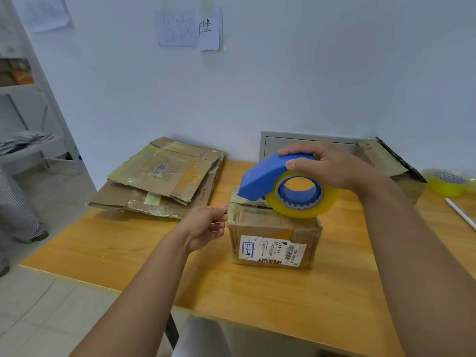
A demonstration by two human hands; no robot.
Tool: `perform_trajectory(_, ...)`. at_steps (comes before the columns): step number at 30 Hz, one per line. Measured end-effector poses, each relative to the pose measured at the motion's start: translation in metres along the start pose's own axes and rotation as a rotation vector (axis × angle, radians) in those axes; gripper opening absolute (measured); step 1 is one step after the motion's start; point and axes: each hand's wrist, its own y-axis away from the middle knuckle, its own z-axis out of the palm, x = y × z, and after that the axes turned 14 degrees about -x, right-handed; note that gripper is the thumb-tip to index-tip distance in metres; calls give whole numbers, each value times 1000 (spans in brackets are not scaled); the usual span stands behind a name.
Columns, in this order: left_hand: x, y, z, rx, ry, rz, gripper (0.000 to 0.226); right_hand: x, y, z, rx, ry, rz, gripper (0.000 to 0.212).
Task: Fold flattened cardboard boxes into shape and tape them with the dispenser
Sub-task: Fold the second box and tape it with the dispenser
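Head view looks down on a wooden table (pixel 257 292) set against a pale wall. Near its middle stands a small cardboard box (pixel 274 238), folded into shape, with a white shipping label (pixel 271 251) on the side facing the camera. The right hand (pixel 327 167) grips a blue tape dispenser (pixel 268 176) from above, fingers curled over its top and the thumb on its near side. The dispenser carries a roll of yellowish clear tape (pixel 304 199), and the roll rests on the top of the box while the blue nose points left and sits over the box's far left top edge.

The left hand (pixel 206 225) is just beside the left side of the box, palm turned toward it, fingers loosely curled and holding nothing; whether the fingertips touch the cardboard is hard to tell.

A stack of flattened boxes (pixel 164 179), patched with old tape, lies at the back left of the table, hanging a little over its left edge. At the back right another worn cardboard piece (pixel 386 161) leans near the wall, and beyond it sits a spare roll of tape (pixel 447 184). A white pen-like stick (pixel 461 213) lies at the right edge. Sheets of paper (pixel 189 28) with handwriting are stuck on the wall. A metal shelf (pixel 38 99) stands at the left.
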Motion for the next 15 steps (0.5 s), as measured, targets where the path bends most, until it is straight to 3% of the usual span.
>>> perform_trajectory(3,0,-2,4,-5,-67,-28,22,0,0,2,16,-9,7,24)
perform_trajectory(6,-1,1,2,40,-322,-137,45,1,1,4,26,-20,6,23)
perform_trajectory(8,-6,5,2,75,-404,-166,46,0,2,5,33,-27,-4,23)
perform_trajectory(13,-5,13,19,285,-385,263,34,-1,3,7,40,-25,-10,23)
perform_trajectory(15,2,28,33,176,-466,352,54,-1,4,7,43,-28,-7,23)
